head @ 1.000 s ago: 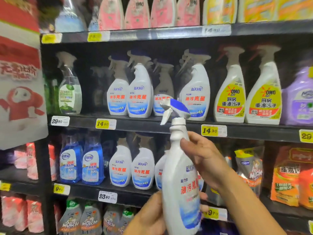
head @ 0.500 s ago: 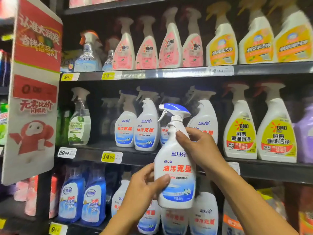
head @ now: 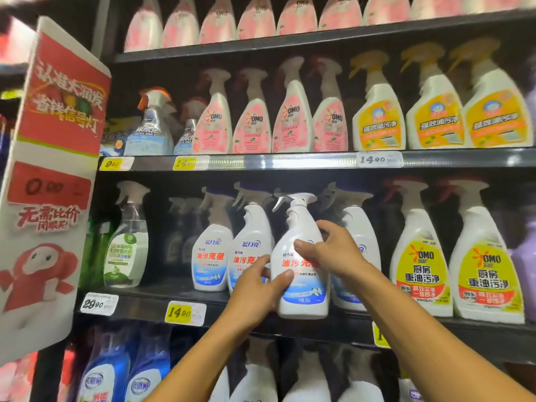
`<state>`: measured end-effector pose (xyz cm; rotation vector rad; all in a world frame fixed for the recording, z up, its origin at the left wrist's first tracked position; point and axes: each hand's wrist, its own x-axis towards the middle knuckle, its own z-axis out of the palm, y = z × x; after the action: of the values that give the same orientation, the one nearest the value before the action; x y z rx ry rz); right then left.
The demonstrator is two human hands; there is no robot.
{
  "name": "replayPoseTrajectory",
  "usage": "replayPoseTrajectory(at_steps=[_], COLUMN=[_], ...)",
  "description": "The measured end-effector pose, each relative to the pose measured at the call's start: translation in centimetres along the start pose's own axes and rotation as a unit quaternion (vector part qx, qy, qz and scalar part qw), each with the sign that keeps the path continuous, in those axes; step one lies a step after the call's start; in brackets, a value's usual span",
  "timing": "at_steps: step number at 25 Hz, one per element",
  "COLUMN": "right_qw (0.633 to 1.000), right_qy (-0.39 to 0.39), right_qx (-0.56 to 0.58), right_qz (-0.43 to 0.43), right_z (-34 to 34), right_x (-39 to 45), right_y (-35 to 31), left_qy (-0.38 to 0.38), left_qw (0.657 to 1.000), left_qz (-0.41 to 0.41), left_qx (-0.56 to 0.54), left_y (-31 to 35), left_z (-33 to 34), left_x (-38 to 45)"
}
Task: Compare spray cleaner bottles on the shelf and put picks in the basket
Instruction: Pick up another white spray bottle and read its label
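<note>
White spray cleaner bottle (head: 301, 274) with a blue-and-red label sits upright in both your hands at the front edge of the middle shelf (head: 150, 310). Your left hand (head: 258, 288) grips its lower side; your right hand (head: 333, 250) wraps its shoulder, beside matching bottles (head: 211, 256).

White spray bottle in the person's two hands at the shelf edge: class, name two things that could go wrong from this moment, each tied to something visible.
1. The white spray bottle is tilted and sits close between the shelved same-brand bottles; pushing it in could knock one over.
2. The left hand and right hand grip only its sides, its base at the shelf edge; a slip might drop it.
</note>
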<state>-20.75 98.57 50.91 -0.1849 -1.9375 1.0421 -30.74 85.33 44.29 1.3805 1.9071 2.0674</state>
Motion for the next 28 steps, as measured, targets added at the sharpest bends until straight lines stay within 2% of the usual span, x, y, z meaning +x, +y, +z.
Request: replayPoseTrajectory(at_steps=[5,8,10,13,16,22,28], right_qw=[0.996,0.991,0.988,0.987,0.984,0.989,0.986], right_qy=[0.063,0.092,0.098,0.100,0.102,0.098,0.110], right_qx=[-0.059,-0.095,-0.111,-0.123,-0.142,-0.107,-0.115], right_qz=[-0.016,-0.036,-0.039,-0.037,-0.032,-0.018,-0.051], right_z=[0.7,0.9,1.3,2.2,2.8,3.4,4.1], right_x=[1.9,2.3,2.4,2.6,2.8,3.0,3.0], right_y=[0.7,1.0,1.2,1.6,2.0,3.3,3.2], left_qy=[0.083,0.143,0.161,0.120,0.086,0.108,0.111], left_qw=[0.975,0.956,0.955,0.964,0.974,0.972,0.977], left_qz=[0.095,0.134,0.109,0.063,0.050,0.063,0.067], left_qx=[0.185,0.217,0.226,0.228,0.206,0.196,0.170], left_y=[-1.8,-2.5,-2.7,-3.3,-4.4,-5.8,-6.0], left_z=[-1.0,-2.6,-3.7,-4.6,-4.5,-4.8,-4.6], left_x=[1.2,2.1,2.8,3.9,4.3,4.6,4.5])
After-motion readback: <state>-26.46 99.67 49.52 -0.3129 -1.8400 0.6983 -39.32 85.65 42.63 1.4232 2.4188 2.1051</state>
